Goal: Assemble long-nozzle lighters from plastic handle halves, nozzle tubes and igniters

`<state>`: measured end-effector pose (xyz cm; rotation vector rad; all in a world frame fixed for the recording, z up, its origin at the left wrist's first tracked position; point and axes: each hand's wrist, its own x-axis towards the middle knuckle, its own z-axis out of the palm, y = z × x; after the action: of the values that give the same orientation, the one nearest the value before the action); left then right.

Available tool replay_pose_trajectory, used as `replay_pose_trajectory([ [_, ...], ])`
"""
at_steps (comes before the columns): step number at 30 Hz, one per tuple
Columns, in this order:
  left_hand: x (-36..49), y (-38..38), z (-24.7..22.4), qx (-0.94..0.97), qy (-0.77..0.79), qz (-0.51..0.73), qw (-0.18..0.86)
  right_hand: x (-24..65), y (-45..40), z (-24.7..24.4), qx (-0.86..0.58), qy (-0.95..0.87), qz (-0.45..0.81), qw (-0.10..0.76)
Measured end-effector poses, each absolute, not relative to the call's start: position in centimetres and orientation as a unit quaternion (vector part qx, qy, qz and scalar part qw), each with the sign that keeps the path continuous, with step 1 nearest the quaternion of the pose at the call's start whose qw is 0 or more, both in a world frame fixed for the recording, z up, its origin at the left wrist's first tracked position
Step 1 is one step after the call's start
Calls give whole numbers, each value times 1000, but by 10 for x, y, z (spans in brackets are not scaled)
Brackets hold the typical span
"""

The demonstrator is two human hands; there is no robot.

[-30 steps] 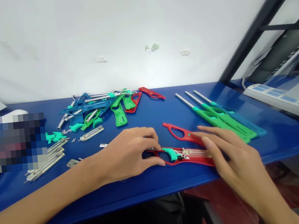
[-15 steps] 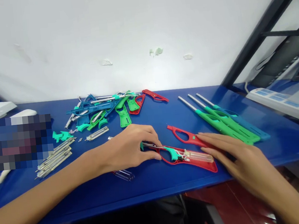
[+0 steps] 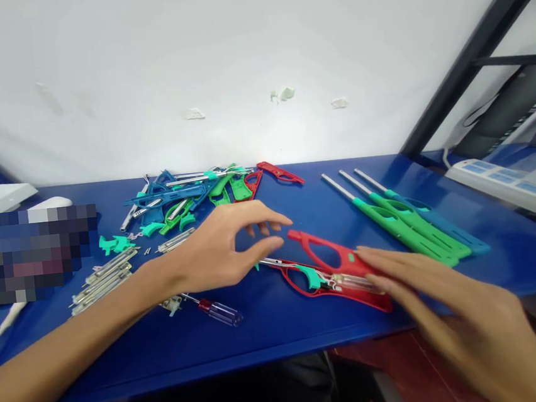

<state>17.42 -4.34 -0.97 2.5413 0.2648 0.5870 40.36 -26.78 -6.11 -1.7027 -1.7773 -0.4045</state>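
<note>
My right hand [image 3: 453, 303] grips a red lighter casing half [image 3: 360, 266] between thumb and fingers, tilted above its matching half. That lower red casing half [image 3: 376, 302] lies on the blue table with its inside up. A green trigger [image 3: 311, 278], a clear fuel tank [image 3: 352, 282], thin wires and a metal rod lie in it. My left hand [image 3: 225, 246] holds nothing; its thumb and index finger are apart, close to the narrow end of the upper half. Below the left hand lies a screwdriver [image 3: 222, 313] with a clear and red handle.
Green and blue assembled lighters [image 3: 396, 226] lie side by side at the right. Loose casings and rods [image 3: 173, 197] are heaped at the back. Clear fuel tanks [image 3: 102, 280] and green triggers [image 3: 115, 243] lie at the left. A white power strip [image 3: 508, 190] is far right.
My left hand has let go of the metal rod end and lifted, its fingers opening. My right hand has brought the red casing half leftward over the filled half.
</note>
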Motion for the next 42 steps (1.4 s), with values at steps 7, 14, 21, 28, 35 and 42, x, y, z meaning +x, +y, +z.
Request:
replay_pose_trajectory([
  [7,175,-43,-16,962,30,157,222,394,-273,-73,-632,-720,-99,267],
  [14,177,-39,-24,967,20,150,204,396,-273,-81,-636,-726,-90,246],
  [21,177,-39,-26,968,22,135,209,394,-274,-80,-638,-722,-67,259],
  [28,176,-37,-27,967,25,131,216,393,-270,-79,-637,-714,-57,284],
  [35,175,-37,-26,967,25,127,218,390,-271,-79,-645,-712,-52,272],
  [42,176,-38,-29,967,29,126,218,391,-272,-82,-643,-716,-48,268],
])
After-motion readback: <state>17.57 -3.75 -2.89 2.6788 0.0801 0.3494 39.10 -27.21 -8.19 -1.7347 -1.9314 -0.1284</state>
